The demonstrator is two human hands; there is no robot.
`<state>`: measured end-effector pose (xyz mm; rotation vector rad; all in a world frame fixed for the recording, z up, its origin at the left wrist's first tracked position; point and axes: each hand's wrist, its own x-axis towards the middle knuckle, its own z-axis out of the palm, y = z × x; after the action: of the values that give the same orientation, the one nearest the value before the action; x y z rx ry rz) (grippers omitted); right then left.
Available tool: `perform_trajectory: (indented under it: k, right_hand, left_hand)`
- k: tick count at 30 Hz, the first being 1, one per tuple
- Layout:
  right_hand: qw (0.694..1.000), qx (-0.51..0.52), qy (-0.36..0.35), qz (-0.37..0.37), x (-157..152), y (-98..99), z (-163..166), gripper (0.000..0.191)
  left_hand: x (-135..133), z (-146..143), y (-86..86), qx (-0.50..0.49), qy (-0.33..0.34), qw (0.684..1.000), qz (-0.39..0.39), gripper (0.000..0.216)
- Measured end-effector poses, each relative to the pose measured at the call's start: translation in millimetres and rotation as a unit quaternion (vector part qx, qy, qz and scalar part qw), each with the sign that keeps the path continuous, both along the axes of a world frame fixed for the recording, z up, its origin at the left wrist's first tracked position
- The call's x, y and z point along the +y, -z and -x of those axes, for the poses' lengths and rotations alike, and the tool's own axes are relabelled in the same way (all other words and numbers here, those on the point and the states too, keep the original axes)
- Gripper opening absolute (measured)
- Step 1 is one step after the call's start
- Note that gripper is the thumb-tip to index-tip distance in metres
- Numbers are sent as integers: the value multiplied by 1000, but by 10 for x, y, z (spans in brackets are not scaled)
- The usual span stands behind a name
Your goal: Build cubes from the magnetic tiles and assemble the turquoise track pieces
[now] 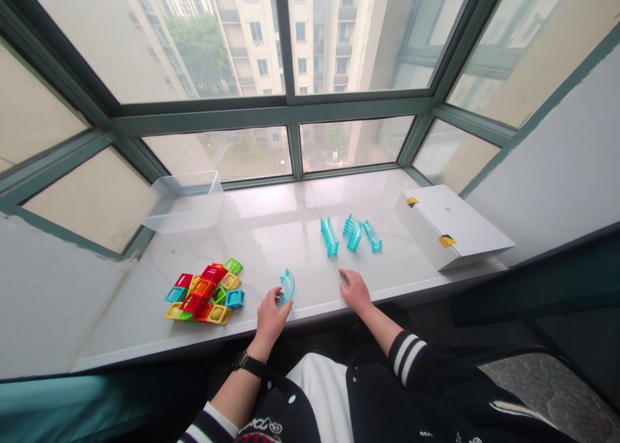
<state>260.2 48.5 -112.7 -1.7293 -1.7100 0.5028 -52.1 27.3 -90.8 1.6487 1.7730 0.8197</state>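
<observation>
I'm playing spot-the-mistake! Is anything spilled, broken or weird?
Nothing looks spilled or broken. One turquoise piece is at the left hand, apart from the other three. Oddest: the white wall at right has a ragged edge along the window frame.

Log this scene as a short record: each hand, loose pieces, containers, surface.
Left hand: fingertips at a curved teal piece; firmness of hold unclear
Right hand: open, nothing held, nearest the three other teal pieces
Colored pieces: red, orange, yellow, green and blue, heaped left of the left hand
Clear bin: far left, behind the heap
White box: far right, yellow-and-black tape on its edge
Surface: white ledge below the windows
</observation>
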Motion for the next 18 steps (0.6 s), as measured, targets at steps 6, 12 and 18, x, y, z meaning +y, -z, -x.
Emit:
perform_trajectory:
  k: [6, 12, 18]
  right_hand:
    - [990, 117, -76, 39, -96, -237, 259, 37]
    - [929, 268, -240, 92, -201, -660, 553, 54]
    - [908, 283, -298, 82, -239, -872, 690, 48]
  left_hand:
    - [-34, -83, -113, -110, 8, 994, -23, 51]
    - [-53, -214, -388, -95, 64, 988, -108, 46]
    - [-71, -372, -580, -95, 126, 969, -188, 40]
